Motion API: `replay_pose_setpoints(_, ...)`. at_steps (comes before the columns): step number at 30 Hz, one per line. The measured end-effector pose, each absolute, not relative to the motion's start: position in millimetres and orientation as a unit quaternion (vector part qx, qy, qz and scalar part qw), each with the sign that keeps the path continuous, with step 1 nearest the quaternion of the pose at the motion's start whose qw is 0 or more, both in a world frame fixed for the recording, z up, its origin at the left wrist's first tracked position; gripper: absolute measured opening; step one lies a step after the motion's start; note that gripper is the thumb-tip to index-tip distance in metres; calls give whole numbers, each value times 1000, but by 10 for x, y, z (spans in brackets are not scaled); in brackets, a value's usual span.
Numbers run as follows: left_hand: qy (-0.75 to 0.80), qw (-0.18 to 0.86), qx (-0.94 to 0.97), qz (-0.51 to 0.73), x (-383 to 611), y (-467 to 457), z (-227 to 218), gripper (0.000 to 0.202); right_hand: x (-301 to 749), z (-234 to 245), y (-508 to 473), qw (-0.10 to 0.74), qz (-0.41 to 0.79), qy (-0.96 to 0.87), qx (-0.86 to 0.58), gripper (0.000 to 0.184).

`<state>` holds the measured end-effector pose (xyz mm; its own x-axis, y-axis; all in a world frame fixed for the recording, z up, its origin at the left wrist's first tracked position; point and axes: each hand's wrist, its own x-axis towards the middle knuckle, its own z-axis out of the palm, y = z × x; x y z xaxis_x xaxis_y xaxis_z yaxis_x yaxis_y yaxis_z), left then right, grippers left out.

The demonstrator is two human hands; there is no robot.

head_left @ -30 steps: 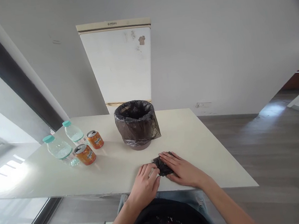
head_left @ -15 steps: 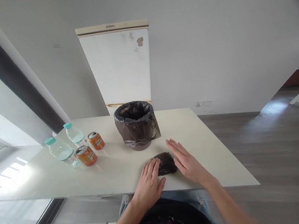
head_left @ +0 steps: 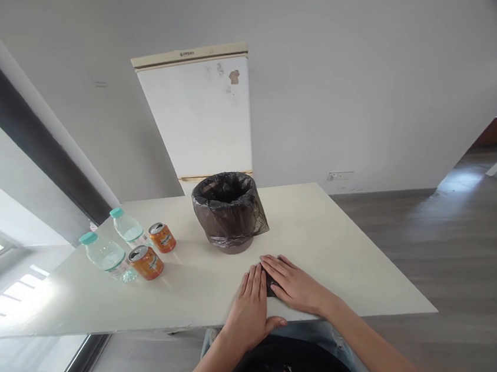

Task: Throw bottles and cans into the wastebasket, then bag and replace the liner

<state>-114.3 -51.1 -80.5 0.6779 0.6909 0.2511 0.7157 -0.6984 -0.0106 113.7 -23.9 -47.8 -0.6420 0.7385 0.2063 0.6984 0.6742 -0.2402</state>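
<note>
My right hand [head_left: 292,285] lies flat, fingers stretched out, on top of a small folded black plastic bag [head_left: 269,283] near the front edge of the white table [head_left: 354,258]. Only a sliver of the bag shows between my hands. My left hand [head_left: 249,313] rests flat beside it on the left, fingers together and extended, touching the bag's edge. A round bin lined with a black bag [head_left: 229,212] stands just behind my hands.
Two water bottles with teal caps [head_left: 105,255] [head_left: 127,227] and two orange cans [head_left: 146,262] [head_left: 162,237] stand at the table's left. A white fridge [head_left: 199,117] is against the wall behind the table. Wooden floor lies to the right.
My right hand lifted off the folded bag, swung right, then came back down over it. My left hand slid up beside the bag. The bag is now almost fully covered.
</note>
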Motion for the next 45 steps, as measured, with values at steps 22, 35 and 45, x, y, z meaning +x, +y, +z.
replay_pose_setpoints(22,-391,31,-912,-117,-1105,-517,-774,100,1130,-511,-264,139,63,-903,-401,64)
replay_pose_setpoints(35,-395,26,-910,-122,-1091,-524,-735,109,1283,-516,-239,306,125,-802,-497,57)
replay_pose_setpoints(45,-358,-25,-924,-131,-1116,-560,-525,81,1283,-582,-195,356,157,-775,-499,50)
